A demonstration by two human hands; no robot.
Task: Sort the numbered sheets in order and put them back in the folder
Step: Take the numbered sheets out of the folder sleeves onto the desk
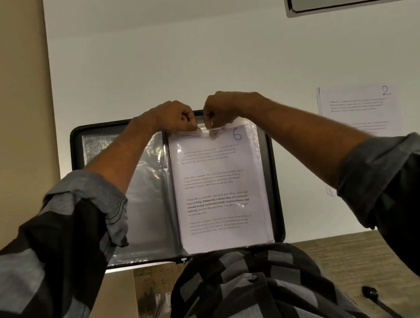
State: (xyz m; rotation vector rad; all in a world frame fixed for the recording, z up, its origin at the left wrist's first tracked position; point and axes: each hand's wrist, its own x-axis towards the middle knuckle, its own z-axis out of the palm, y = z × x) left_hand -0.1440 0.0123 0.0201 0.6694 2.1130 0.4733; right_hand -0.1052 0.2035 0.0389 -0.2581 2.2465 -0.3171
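The folder [274, 178] lies open on the white table [168, 60], right in front of the person, its spine running straight away from them. On its right half sits the sheet marked 6 [219, 191], inside a clear pocket [254, 139]. The sheet's long side runs from the near edge of the table to the far one. Its top is at the far end, the number is in its far right corner, and the print reads upright to the person. The left half of the folder shows only shiny plastic leaves [145, 190].

Both arms reach forward over the folder, forearms bare and shirt sleeves rolled up past the elbows. The hands meet at the far edge of the pocket, knuckles up and close together but not touching. The left hand [174, 117] has its fingers curled and pinches that top edge just left of its middle. The right hand [220, 109] pinches it just beside, in the same way. Whether they hold the plastic alone or the paper too, I cannot tell.

The sheet marked 2 [358, 111] lies flat on the table well off to the right, also lengthways and top end far.
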